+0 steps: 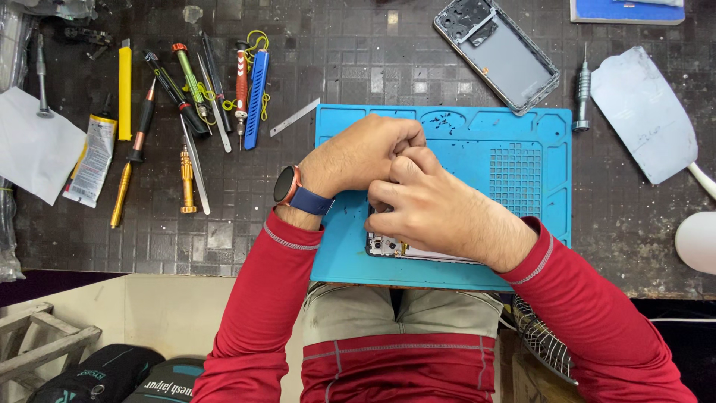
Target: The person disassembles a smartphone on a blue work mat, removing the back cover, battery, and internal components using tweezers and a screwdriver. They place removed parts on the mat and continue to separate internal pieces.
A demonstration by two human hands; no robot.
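My left hand (pixel 362 153) is curled into a fist over the blue work mat (pixel 514 160), a watch on its wrist. My right hand (pixel 440 209) lies across an opened phone (pixel 388 248), covering most of it; only the phone's lower edge with the camera cluster shows. The fingertips of both hands meet above the phone. What they pinch between them is hidden.
A phone back frame (pixel 497 52) lies at the top. A grey screwdriver (pixel 582 93) and a grey phone back cover (pixel 644 112) are at the right. Several screwdrivers and pry tools (pixel 190 97), a steel ruler (pixel 294 117) and a tube (pixel 91 160) lie at the left.
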